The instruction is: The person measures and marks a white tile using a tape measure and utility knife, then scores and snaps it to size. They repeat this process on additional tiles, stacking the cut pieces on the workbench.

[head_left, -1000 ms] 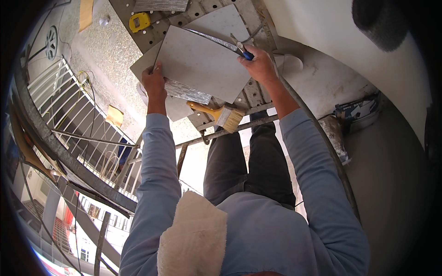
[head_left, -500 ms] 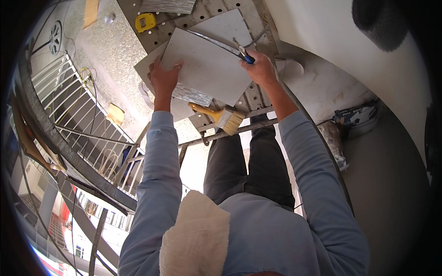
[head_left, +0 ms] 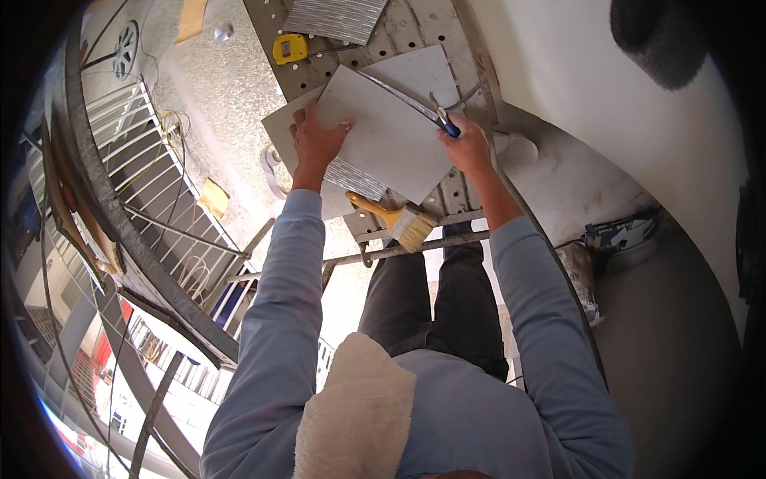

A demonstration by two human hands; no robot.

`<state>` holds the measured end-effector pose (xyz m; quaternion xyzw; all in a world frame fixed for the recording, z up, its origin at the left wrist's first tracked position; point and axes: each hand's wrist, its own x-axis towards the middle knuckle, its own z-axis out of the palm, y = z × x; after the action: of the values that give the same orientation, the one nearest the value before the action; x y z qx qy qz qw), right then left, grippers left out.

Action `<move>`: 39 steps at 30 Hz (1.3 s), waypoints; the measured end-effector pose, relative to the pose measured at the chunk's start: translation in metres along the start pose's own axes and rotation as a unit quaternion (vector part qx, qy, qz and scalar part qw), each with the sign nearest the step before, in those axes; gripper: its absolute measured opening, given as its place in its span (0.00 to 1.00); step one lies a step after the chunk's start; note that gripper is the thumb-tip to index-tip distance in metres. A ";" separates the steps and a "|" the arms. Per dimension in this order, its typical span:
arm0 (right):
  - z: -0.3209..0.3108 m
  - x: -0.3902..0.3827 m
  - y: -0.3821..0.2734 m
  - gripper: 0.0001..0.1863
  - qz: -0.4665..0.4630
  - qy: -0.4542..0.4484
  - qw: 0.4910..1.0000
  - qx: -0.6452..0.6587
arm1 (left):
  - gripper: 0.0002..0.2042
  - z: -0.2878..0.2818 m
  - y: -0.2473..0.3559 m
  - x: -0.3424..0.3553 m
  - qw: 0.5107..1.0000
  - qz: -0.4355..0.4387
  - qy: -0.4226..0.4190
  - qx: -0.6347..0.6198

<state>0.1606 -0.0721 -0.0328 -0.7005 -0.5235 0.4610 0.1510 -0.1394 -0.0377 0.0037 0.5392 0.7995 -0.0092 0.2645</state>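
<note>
Perforated metal sheeting beside a pale wall (head_left: pixel 550 56) makes the bench (head_left: pixel 419 24). Nearest the person's legs, a yellow-handled paintbrush (head_left: pixel 408 223) lies across its close edge; I'd want it slid aside, as a sleeve or corner could catch it. Just beyond, the broad grey tile (head_left: pixel 395 144) lies over other pieces, one showing a ribbed silvery surface (head_left: pixel 355 177) at its near-left side. The left hand (head_left: pixel 317 148) spans the tile's left edge, thumb apart from the fingers, its grip spread rather than pinching. By the opposite edge, the right hand (head_left: pixel 469 152) has its grip closed round a blue-handled tool (head_left: pixel 452 126); whether it bears on the tile too, I can't tell. With pieces fanned beneath, I reckon good handling means a flat left palm for steadiness, the tile well settled before any weight goes on it, and the tool's metal end kept off its face. Farther off sit a yellow tape measure (head_left: pixel 290 49), then a ribbed sheet (head_left: pixel 335 16) toward the bench's far end.
</note>
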 end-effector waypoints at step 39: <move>0.005 -0.006 0.005 0.20 0.019 0.036 0.999 0.002 | 0.45 -0.011 0.005 0.005 1.000 -0.012 0.006 -0.008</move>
<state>0.1591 -0.0811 -0.0360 -0.7262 -0.5030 0.4396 0.1624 -0.1410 -0.0282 0.0119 0.5278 0.8074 -0.0028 0.2636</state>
